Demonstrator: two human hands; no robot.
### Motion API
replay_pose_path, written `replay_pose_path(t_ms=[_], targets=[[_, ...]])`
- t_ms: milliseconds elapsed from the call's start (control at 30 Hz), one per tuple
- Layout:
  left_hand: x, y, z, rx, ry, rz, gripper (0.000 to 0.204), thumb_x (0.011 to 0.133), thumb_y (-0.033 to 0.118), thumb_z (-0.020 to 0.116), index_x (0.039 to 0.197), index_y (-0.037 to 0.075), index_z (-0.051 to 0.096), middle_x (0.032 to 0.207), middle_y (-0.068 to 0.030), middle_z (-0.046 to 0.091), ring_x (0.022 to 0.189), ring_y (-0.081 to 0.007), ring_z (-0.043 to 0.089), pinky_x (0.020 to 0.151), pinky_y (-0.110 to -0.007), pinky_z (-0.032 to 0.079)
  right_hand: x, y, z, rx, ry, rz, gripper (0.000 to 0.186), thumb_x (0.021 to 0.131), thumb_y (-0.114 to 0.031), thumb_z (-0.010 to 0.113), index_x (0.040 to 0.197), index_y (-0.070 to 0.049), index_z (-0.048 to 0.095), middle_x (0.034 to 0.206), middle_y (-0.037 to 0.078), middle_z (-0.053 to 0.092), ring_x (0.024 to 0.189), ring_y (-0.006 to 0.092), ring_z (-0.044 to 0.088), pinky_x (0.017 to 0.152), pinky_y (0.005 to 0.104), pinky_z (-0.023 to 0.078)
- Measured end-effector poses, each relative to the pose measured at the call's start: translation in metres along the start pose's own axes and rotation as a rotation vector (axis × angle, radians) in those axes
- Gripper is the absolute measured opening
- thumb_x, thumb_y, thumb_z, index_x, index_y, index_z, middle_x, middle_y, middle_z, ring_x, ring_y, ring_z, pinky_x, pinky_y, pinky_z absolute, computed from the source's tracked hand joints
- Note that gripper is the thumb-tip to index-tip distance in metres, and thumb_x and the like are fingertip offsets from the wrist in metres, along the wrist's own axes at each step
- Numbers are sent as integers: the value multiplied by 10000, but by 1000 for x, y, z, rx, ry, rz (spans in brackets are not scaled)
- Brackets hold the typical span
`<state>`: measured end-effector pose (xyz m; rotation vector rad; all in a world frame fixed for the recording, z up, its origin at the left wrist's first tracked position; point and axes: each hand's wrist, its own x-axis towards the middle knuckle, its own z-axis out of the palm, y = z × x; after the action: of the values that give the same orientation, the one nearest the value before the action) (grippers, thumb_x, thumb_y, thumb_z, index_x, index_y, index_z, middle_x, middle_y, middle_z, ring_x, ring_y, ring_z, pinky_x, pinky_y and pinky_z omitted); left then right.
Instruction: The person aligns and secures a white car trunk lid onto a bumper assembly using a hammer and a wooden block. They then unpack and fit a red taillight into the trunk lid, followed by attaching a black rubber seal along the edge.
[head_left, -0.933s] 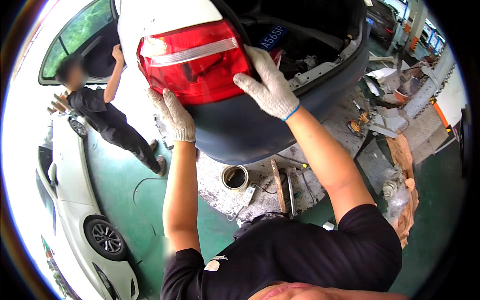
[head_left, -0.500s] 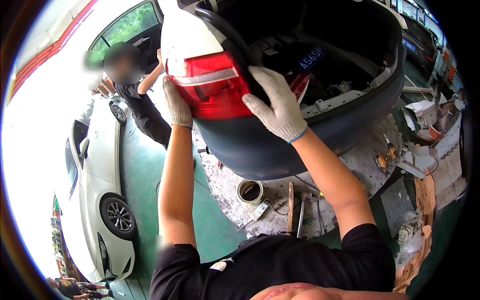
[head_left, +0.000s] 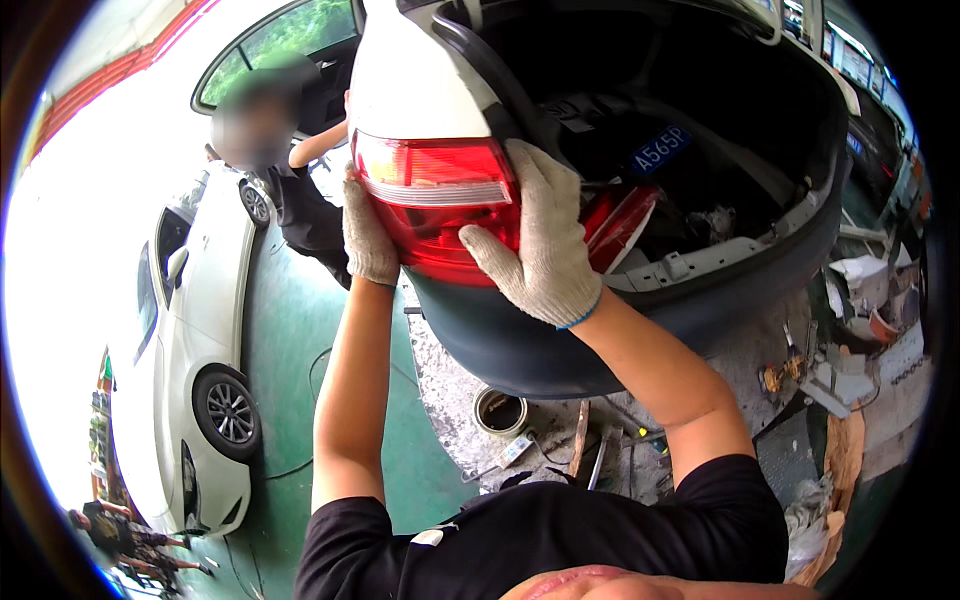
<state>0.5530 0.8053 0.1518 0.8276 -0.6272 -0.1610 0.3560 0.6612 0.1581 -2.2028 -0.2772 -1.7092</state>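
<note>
A red tail light with a clear strip sits at the white rear corner of a car, above the dark grey bumper. My gloved left hand grips the light's left side. My gloved right hand holds its right side, thumb on the lens and fingers up along the edge. In the open boot, beside my right hand, lie another red lamp piece and a blue number plate.
A co-worker stands by an open car door at left. A white car is parked behind. Below the bumper, a round can, wooden stick and tools lie on a stained round platform. Scrap parts are piled at right.
The tail light and car corner appear further right and lower in the view, with both hands still on the light. My right-hand fingers have moved more upright along its edge.
</note>
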Motion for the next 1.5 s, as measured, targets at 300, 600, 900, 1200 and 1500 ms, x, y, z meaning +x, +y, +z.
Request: replay_pose_path(t_ms=[300,600,900,1200,1500], targets=[[19,-14,-33,116,-21,86,677,1128,533,520,1575,27,470,1518,-79,557,1357,-170,505,1197,-361,381,1,0,0,-17,-41,-16,817,937,-233,783,1557,95,366,1508,331,459,1318,493,467,1151,570,373],[10,-3,-8,180,-59,94,814,1064,704,483,1597,90,466,1598,-86,543,1459,-298,515,1235,-465,392,16,26,-49,206,-284,47,652,987,-328,761,1521,-27,538,1508,237,557,1391,437,549,1155,481,481],[-1,7,21,169,2,18,724,1116,636,347,1581,97,480,1563,-105,563,1413,-311,554,1209,-482,435,14,39,-48,213,-294,108,789,922,-531,786,1524,-59,592,1540,176,583,1409,364,579,1181,445,484],[8,8,-9,214,-150,95,827,1064,732,419,1645,144,404,1612,-109,511,1487,-335,479,1245,-504,390,6,21,-45,262,-204,174,643,947,-445,787,1438,-49,660,1437,172,671,1335,381,621,1145,450,495],[10,-6,-8,83,-15,31,687,1105,603,493,1527,62,526,1511,-95,601,1375,-243,570,1205,-411,421,-7,2,-45,280,-160,325,563,1009,-380,749,1455,-52,643,1491,172,640,1375,366,585,1168,437,471]])
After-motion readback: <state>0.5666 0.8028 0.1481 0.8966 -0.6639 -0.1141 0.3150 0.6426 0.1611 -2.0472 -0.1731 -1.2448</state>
